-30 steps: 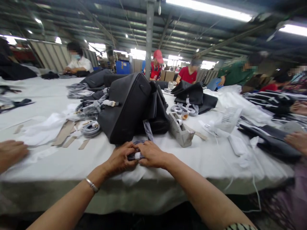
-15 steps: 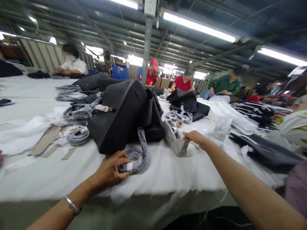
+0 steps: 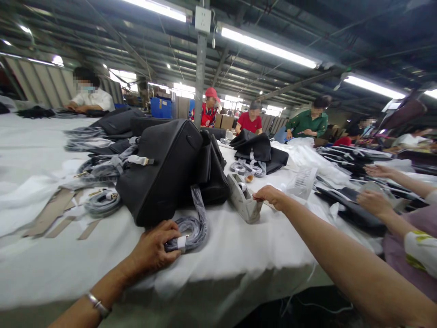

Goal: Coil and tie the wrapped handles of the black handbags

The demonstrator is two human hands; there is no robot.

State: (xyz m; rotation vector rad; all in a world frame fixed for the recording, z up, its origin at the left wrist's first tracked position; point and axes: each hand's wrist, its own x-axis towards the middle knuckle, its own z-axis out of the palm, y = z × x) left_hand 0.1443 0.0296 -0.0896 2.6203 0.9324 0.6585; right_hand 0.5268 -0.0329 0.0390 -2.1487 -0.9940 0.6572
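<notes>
A plastic-wrapped coiled strap is clamped by the left hand on the counter beside a black leather handbag, well apart from the right hand at a grey tape dispenser, and could uncoil if the grip is eased.

Large factory hall, low ceiling of dark steel trusses and corrugated roofing, long white fluorescent tube lights overhead. Slim grey steel column with square white wall socket mid-view. Pale ribbed partition wall at left. Blue plastic crate, brown cardboard boxes far back. Long table under white cloth in front.
</notes>
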